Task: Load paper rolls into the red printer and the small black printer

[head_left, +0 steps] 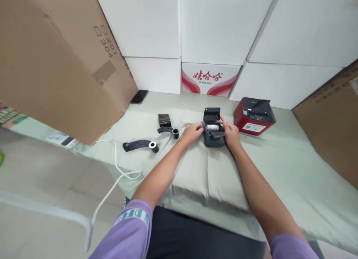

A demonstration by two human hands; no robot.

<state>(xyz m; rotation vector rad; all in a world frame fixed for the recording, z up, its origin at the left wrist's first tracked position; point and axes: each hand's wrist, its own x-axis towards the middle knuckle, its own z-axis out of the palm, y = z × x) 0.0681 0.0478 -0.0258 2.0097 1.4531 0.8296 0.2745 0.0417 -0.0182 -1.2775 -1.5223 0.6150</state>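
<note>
A small dark label printer (214, 141) stands on the cloth-covered table with its lid (212, 114) raised. Inside it lies a white roll (213, 127), and a dark strip (217, 134) hangs over the front. My left hand (192, 133) holds the printer's left side with bent fingers. On the opposite side, my right hand (229, 132) grips the right edge, its fingertips by the base of the lid. Left of my hands lie two small rolls with dark tails, one with a white core (153, 146) and one black (175, 133). A folded dark strip (165, 120) is behind them.
A red and black printer (253, 117) stands right of my right hand. White boxes (212, 28) are stacked behind the table. Cardboard boxes flank it, one at the left (64, 57). A phone (139, 97) lies at the back; a white cable (116, 154) hangs off the left edge.
</note>
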